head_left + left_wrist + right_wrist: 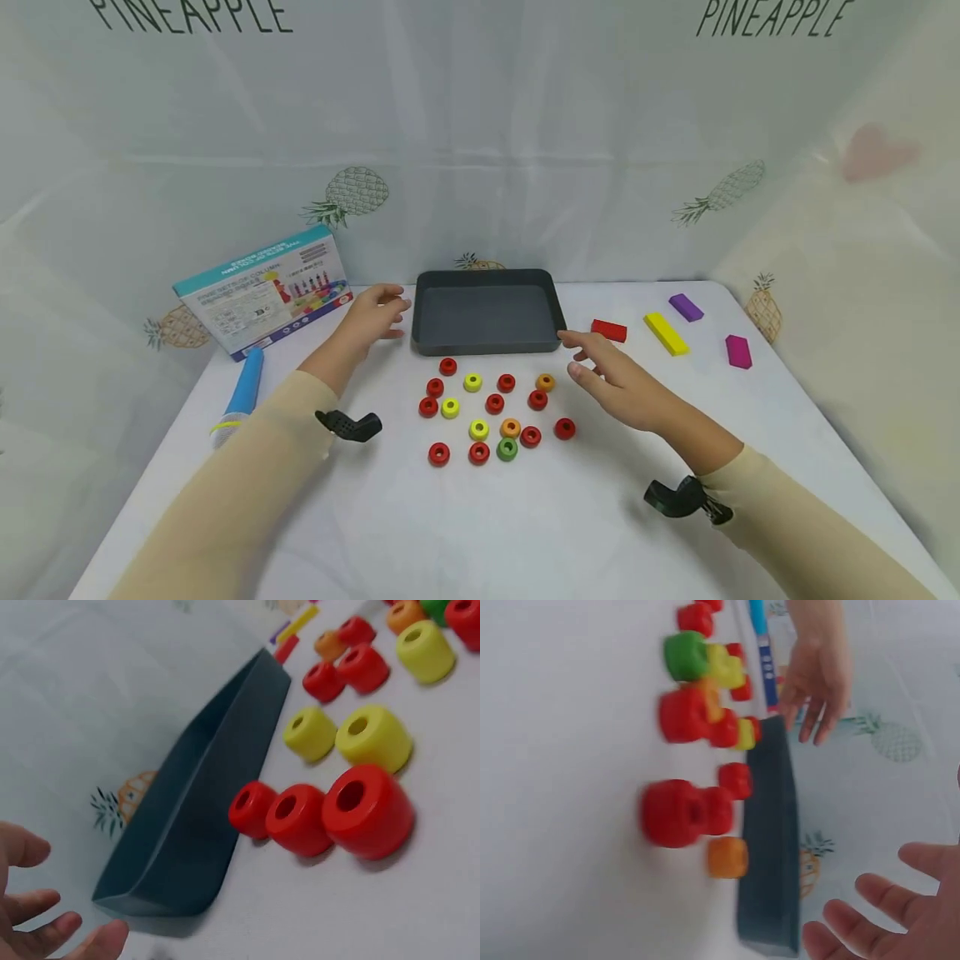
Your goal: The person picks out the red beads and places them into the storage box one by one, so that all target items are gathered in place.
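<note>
A dark grey rectangular tray (486, 315) lies near the back edge of the table, with nothing in it. My left hand (375, 317) hovers beside its left end, fingers spread loosely and holding nothing. By the tray's front right corner is my right hand (618, 382), also holding nothing; whether its fingertips touch the rim I cannot tell. Several small beads with holes are scattered in front of the tray: red beads (369, 814), yellow beads (375, 740), orange beads (727, 857) and one green bead (507, 450).
To the right lie a red block (609, 331), a yellow block (666, 334), a purple block (686, 307) and a magenta block (738, 352). A printed box (266, 292) leans at the back left, with a blue toy microphone (246, 387) in front of it. A pineapple-print curtain (525, 167) hangs behind.
</note>
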Demonstrator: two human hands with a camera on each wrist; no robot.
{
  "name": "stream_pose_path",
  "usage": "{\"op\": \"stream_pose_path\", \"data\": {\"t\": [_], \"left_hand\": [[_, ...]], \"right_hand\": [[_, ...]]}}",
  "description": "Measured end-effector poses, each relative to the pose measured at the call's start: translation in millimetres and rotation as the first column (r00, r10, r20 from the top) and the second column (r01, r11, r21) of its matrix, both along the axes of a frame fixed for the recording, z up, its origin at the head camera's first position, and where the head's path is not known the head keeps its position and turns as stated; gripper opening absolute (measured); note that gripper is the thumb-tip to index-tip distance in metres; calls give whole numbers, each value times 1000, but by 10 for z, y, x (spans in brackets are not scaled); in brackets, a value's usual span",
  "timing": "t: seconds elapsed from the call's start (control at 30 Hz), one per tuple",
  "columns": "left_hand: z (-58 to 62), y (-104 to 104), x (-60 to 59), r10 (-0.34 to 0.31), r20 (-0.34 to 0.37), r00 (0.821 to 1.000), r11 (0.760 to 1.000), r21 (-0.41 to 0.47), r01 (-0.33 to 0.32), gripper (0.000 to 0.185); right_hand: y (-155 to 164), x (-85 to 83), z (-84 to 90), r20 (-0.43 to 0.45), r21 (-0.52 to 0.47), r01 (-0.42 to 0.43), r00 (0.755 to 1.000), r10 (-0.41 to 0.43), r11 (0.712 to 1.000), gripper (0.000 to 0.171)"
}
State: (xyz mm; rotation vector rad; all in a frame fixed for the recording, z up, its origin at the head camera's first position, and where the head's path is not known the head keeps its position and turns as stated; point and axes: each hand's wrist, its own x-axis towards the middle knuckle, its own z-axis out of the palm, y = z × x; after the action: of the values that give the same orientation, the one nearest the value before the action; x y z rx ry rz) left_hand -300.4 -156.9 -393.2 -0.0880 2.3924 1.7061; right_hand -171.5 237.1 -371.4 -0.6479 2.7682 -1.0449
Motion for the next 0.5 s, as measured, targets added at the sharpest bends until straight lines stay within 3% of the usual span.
{"op": "stream_pose_path", "data": {"t": [0.23, 0.5], "left_hand": [[-127, 121, -242, -21, 63, 998, 997, -78, 26, 60], [-146, 237, -275, -61, 74, 995, 984, -163, 72, 67]], "right_hand": [[46, 141, -288, 74, 16, 8, 997, -9, 1000, 59], [87, 224, -542, 81, 60, 5, 997, -10, 998, 58]]}}
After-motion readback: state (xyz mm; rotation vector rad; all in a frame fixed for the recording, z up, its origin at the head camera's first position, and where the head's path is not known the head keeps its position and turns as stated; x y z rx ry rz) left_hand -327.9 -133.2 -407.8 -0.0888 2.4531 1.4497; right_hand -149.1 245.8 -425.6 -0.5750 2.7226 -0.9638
